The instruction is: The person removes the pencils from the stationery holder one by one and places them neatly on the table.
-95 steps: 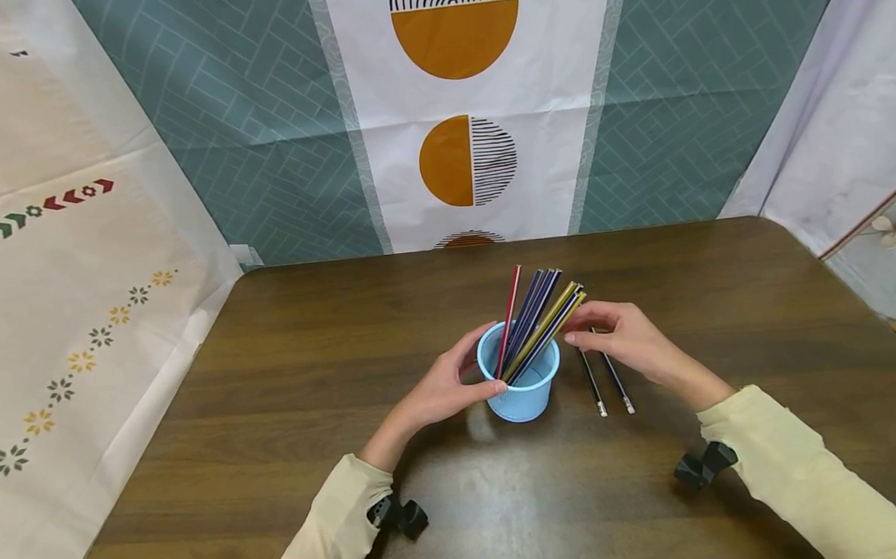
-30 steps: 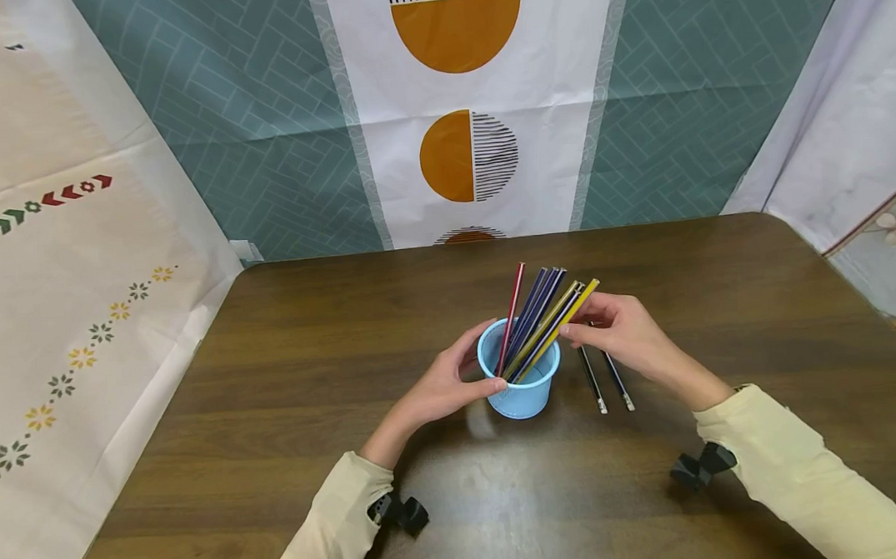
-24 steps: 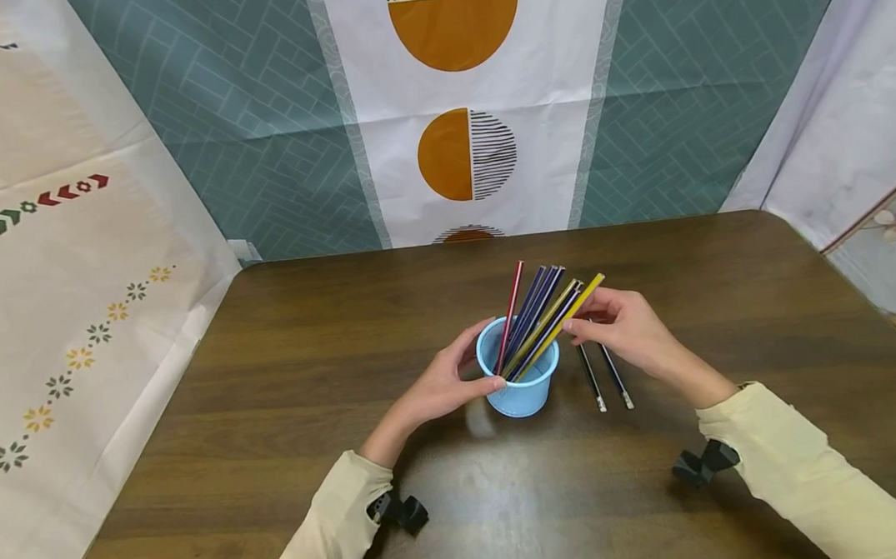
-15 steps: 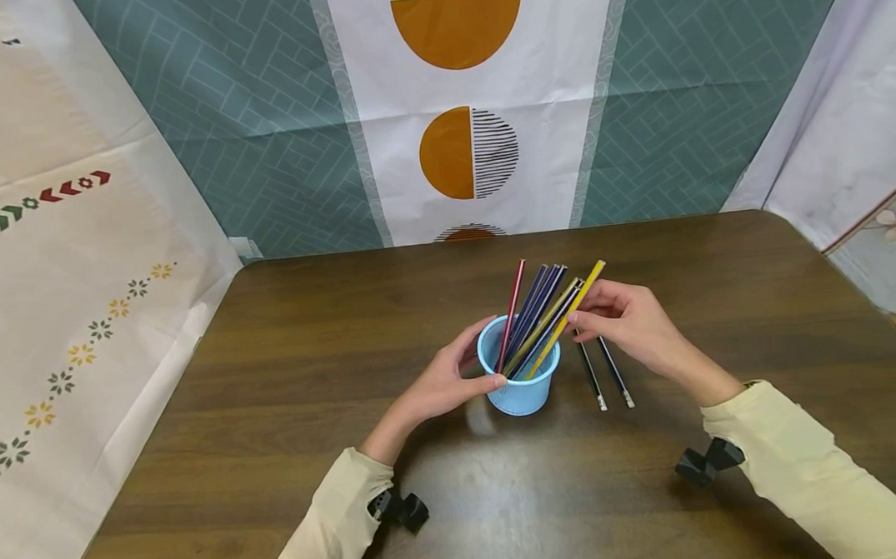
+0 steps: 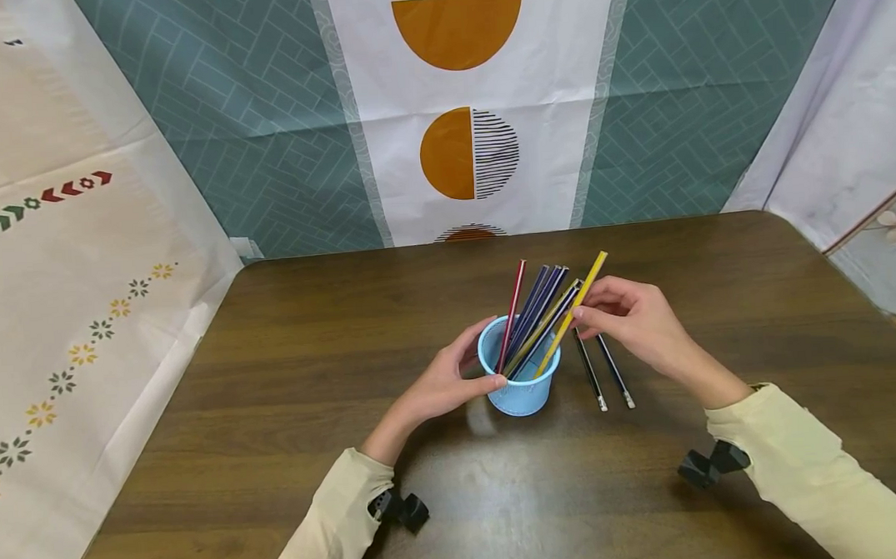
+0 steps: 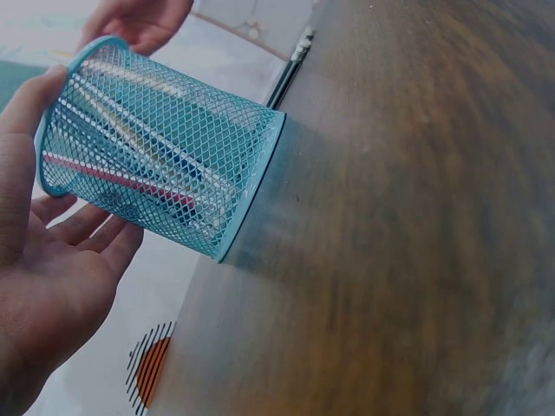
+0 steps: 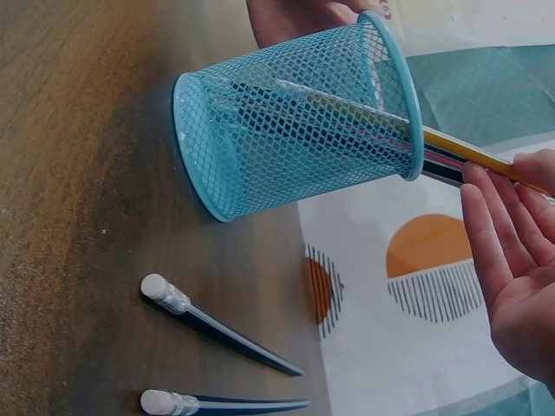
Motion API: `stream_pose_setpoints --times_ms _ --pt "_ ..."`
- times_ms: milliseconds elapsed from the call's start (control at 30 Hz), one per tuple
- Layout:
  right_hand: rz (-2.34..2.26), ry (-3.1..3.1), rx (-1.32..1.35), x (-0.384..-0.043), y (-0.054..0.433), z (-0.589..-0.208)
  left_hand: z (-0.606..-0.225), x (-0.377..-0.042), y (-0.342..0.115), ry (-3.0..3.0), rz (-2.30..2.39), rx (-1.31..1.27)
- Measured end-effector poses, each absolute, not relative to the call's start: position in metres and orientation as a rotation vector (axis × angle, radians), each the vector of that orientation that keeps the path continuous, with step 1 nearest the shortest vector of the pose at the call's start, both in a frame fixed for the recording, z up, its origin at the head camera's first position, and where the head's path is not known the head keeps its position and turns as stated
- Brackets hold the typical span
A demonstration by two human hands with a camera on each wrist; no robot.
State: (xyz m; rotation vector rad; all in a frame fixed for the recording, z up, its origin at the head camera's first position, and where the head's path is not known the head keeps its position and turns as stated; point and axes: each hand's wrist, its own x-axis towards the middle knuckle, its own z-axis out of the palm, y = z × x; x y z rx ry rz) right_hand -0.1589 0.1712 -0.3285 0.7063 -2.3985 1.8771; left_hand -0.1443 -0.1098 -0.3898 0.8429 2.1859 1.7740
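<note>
A teal and white cloth [image 5: 262,137] hangs at the far side, behind a brown wood-grain table [image 5: 238,455]. On it stands a light blue mesh cup [image 5: 518,400], gripped by the left hand [image 5: 445,388]. The right hand [image 5: 633,320] pinches 1 tilted yellow pencil [image 5: 597,268], partly inside the cup. 2 dark pencils [image 5: 590,372] lie at right.

Qty: 1 mesh cup [image 5: 519,399], 2 loose pcls [image 7: 218,328], 1 red pcl [image 5: 512,303].

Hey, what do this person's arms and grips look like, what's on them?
The left sleeve and right sleeve are plain pale yellow. A blocky black left device and a similar right device sit at their wrist ends. The left grip and right grip are gloveless, and no cables show.
</note>
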Motion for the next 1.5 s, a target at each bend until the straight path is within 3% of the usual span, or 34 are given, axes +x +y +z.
stream_pose_setpoints --times_ms 733,1500 --pt "1.711 -2.415 0.724 -0.14 0.17 -0.305 -0.391 -0.143 -0.11 2.181 1.774 0.861" --pt "1.648 -2.253 0.753 -0.149 0.167 -0.288 -0.392 -0.143 -0.111 2.174 1.789 0.871"
